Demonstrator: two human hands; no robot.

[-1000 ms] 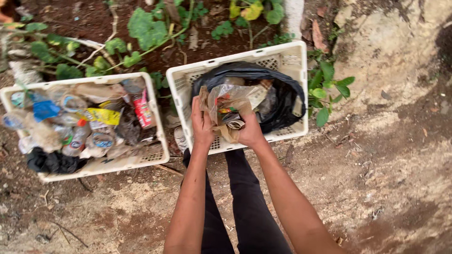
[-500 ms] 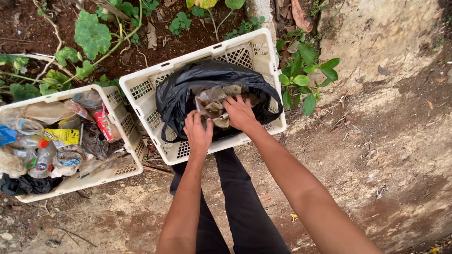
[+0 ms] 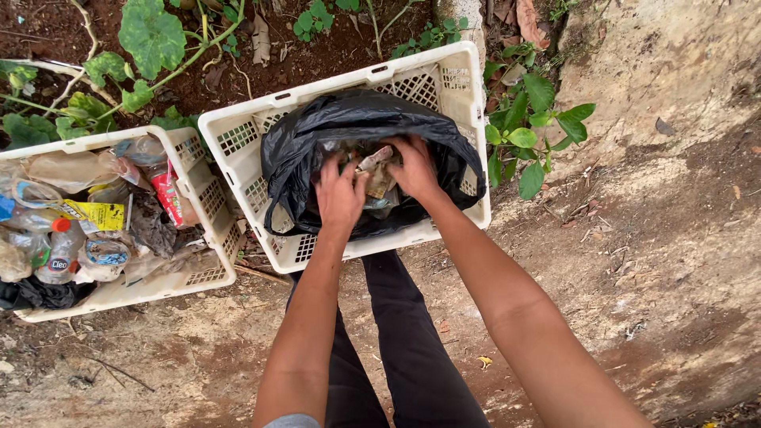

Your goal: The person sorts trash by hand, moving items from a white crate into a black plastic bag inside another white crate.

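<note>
Both hands reach into the black bag (image 3: 372, 127) lining the white crate (image 3: 444, 79): the left hand (image 3: 341, 194) and right hand (image 3: 412, 166) close around crumpled wrappers (image 3: 374, 170) inside its mouth. The other crate (image 3: 198, 238) (full of bottles and packets) sits just beside it, seemingly still unemptied.

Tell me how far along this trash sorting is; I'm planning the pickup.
Looks done: the left crate is heaped with bottles and wrappers. In hand: the left hand and right hand press crumpled trash into the black bag lining the second crate. Left: the bag is open, untied.
</note>
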